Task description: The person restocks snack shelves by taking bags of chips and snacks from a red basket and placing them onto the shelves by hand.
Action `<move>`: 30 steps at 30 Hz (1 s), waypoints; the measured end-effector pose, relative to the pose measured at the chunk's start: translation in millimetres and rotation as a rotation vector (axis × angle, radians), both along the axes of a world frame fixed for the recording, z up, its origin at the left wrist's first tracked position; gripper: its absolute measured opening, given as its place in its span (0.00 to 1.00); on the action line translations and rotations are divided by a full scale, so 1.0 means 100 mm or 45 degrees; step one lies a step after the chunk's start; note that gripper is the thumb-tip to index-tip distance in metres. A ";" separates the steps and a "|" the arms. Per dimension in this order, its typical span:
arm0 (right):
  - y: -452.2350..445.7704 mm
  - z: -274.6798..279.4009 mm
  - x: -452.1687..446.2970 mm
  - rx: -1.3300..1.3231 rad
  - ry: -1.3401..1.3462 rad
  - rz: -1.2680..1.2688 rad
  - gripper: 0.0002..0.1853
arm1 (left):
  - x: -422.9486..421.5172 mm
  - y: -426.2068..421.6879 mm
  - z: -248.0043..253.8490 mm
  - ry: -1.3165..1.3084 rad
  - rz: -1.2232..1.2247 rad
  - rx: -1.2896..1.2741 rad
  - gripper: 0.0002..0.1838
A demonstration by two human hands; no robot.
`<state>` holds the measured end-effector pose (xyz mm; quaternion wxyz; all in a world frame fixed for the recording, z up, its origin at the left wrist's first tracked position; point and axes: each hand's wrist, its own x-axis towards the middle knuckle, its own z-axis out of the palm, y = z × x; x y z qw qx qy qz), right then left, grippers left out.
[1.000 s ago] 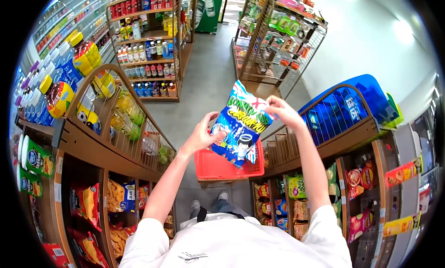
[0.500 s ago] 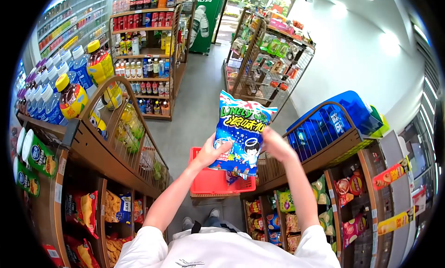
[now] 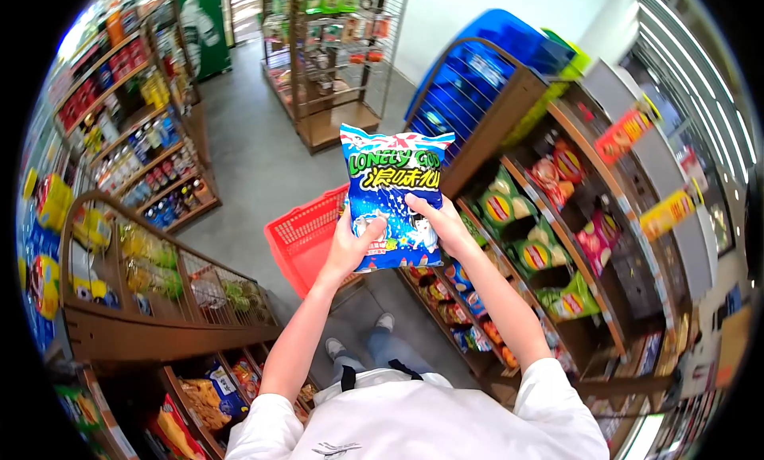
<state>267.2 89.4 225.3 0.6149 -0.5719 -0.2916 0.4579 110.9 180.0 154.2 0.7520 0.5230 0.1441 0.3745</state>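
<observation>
A blue snack bag (image 3: 394, 191) lettered "LONELY GOD" is held upright before my chest, its printed front facing me. My left hand (image 3: 350, 243) grips its lower left edge, thumb on the front. On the right edge my right hand (image 3: 447, 228) is closed the same way, thumb lying across the printing. Behind and below the bag is a red plastic shopping basket (image 3: 296, 239). The bag and my left hand cover part of the basket, so not all of its inside shows.
Shelves with green chip bags (image 3: 538, 253) rise close on my right, below blue crates (image 3: 469, 74). To my left is a brown rack (image 3: 171, 317) with snacks and bottles. Ahead stand a wire display rack (image 3: 334, 78) and a drinks shelf (image 3: 139, 142), with grey floor (image 3: 239, 134) between.
My view has turned to the right, bringing the right-hand shelves closer to the middle. My right hand, blurred by the bag before, now grips its right edge. More of the basket shows.
</observation>
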 end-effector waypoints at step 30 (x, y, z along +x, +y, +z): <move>-5.78 -0.43 0.71 -0.014 0.114 -1.177 0.28 | 1.99 -4.59 0.18 0.446 -1.349 0.423 0.32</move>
